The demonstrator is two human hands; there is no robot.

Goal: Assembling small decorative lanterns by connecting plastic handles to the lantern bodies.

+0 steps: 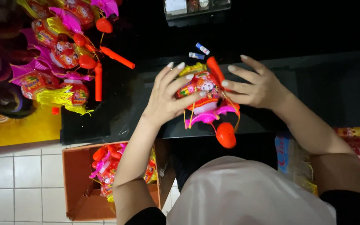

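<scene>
Both of my hands hold one toy lantern (205, 98) above the dark table (313, 91). It is red and orange with pink plastic trim, yellow fringe and an orange handle whose rounded end points toward me. My left hand (168, 96) wraps its left side with the thumb across the front. On its right side rests my right hand (255, 86), fingers spread over the top. Two small batteries (199, 51) lie on the table just beyond the lantern.
A pile of similar lanterns (59, 54) with orange handles covers the table's left end. An open cardboard box (82, 183) on the tiled floor holds more lanterns. Printed boxes (355, 146) sit at the right. A clear container (196, 8) stands at the far edge.
</scene>
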